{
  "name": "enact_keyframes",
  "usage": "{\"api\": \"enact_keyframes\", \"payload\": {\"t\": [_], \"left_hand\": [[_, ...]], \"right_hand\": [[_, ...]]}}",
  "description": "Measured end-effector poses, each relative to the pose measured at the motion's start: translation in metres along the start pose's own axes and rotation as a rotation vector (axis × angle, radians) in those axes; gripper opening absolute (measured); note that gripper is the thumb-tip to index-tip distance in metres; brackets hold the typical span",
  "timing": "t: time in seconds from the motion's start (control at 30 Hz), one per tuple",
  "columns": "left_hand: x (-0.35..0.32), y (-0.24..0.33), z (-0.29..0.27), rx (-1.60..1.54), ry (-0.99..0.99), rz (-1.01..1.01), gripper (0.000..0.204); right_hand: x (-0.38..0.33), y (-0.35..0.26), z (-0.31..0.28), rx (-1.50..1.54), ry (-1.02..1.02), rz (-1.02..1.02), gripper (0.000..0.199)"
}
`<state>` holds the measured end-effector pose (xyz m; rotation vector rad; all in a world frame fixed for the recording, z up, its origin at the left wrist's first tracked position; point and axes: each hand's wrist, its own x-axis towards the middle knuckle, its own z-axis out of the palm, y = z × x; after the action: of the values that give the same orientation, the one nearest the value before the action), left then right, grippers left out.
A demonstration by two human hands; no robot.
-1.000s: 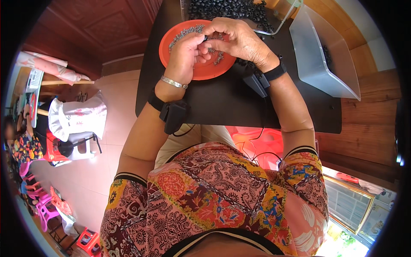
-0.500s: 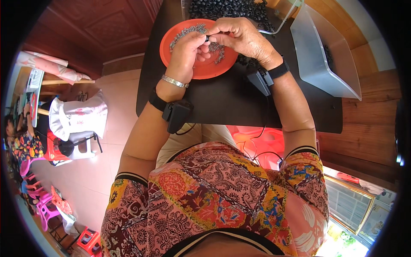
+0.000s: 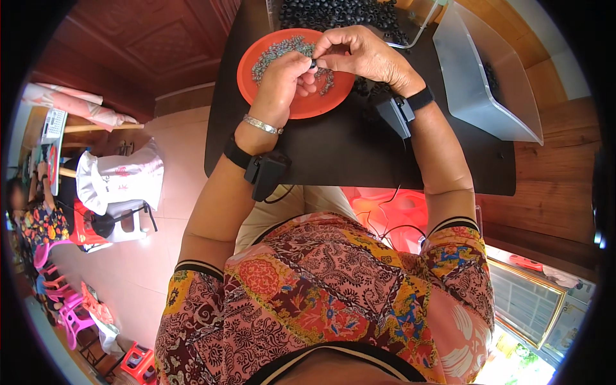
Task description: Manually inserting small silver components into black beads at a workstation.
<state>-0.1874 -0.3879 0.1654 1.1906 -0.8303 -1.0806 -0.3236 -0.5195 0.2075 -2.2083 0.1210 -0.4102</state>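
Observation:
Over a round red-orange plate (image 3: 253, 99), my two hands meet at a small black part (image 3: 313, 64), perhaps a ring or cap. My left hand (image 3: 287, 80) is closed and pinches it between thumb and finger. From the other side, the thumb and forefinger of my right hand (image 3: 369, 58) close at the same part; whether they hold a tiny piece of their own is too small to tell. Many small silvery-grey metal pieces (image 3: 282, 50) lie scattered in the plate, partly hidden under my hands.
A clear bin at the table's far side holds a heap of black parts (image 3: 346, 16), some loose beside the plate. At right stands a translucent tub (image 3: 475, 83) with several black parts. The dark table (image 3: 359, 160) ends before my lap. Another person (image 3: 42, 215) sits far left.
Both hands stay over the plate. The black part has shifted slightly toward the near right, and my right fingertips have closed in around it.

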Motion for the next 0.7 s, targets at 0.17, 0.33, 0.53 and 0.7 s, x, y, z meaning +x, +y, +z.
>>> {"api": "enact_keyframes", "payload": {"t": [0.17,0.33,0.53,0.7], "left_hand": [[-0.0018,-0.0013,0.0017,0.017,0.003,0.029,0.020],[-0.0020,0.0014,0.0006,0.045,0.012,0.048,0.021],[-0.0004,-0.0034,-0.0006,0.076,0.019,0.050,0.021],[0.0017,-0.0054,-0.0055,0.084,0.014,0.035,0.023]], "right_hand": [[0.0006,0.0036,0.0009,-0.051,-0.021,0.055,0.012],[0.0026,0.0033,0.0032,-0.059,0.011,0.053,0.011],[0.0014,0.0036,0.0028,-0.052,-0.001,0.077,0.010],[0.0016,0.0009,0.0076,-0.174,0.054,0.073,0.011]]}}
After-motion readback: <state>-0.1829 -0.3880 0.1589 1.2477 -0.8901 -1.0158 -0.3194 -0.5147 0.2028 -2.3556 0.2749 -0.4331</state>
